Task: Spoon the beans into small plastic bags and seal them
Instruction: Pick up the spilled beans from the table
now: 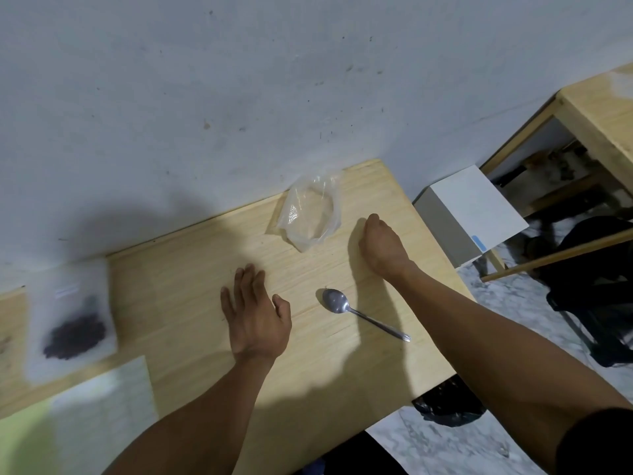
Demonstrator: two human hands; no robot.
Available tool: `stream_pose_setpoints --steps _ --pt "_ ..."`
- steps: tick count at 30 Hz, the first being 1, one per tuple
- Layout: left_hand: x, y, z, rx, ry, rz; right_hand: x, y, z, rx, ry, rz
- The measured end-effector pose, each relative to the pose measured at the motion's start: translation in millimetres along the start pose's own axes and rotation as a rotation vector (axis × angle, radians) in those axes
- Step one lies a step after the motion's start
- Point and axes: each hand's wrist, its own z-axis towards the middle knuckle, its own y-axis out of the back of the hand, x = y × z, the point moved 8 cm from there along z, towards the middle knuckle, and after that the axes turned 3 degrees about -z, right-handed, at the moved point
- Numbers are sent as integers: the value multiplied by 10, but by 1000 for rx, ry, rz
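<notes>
I take the spoon point(359, 311) as my reference; it lies flat on the wooden table point(191, 279), bowl up, untouched. Far left of the spoon, at the table's left end, I see the beans point(75, 334) as a dark heap inside a blurred pale bag point(70, 313) lying flat, well apart from both hands. Nearer, just left of the spoon's bowl, my left hand point(255, 317) rests palm down, fingers straight and slightly spread, holding nothing. Beyond the spoon, toward the wall point(239, 97), a small clear plastic bag point(310, 214) lies crumpled with its mouth gaping; I cannot tell whether it holds anything. Right of that bag and beyond the spoon's handle, my right hand point(380, 243) sits knuckles up with fingers curled under; I see nothing in it, though the fingertips are hidden. The spoon's long axis runs from the bowl, which points toward the left hand, diagonally to the handle end, which points toward me and to the right, under the right forearm. I judge the right hand better placed to draw back onto the handle, while the left is nearer the beans. No bag appears filled or sealed yet.
</notes>
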Motion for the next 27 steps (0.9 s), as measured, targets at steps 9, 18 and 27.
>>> stream_pose_setpoints --steps 9,18,27 --pt "-1 -11 -15 15 -26 -75 -558 -103 -794 55 -456 1025" --pt "-149 31 -128 -12 -193 -96 -1242 -270 -2126 141 -662 1582" --pt "-533 -327 -590 182 -21 -75 -2488 -595 -2990 -299 -1028 1536"
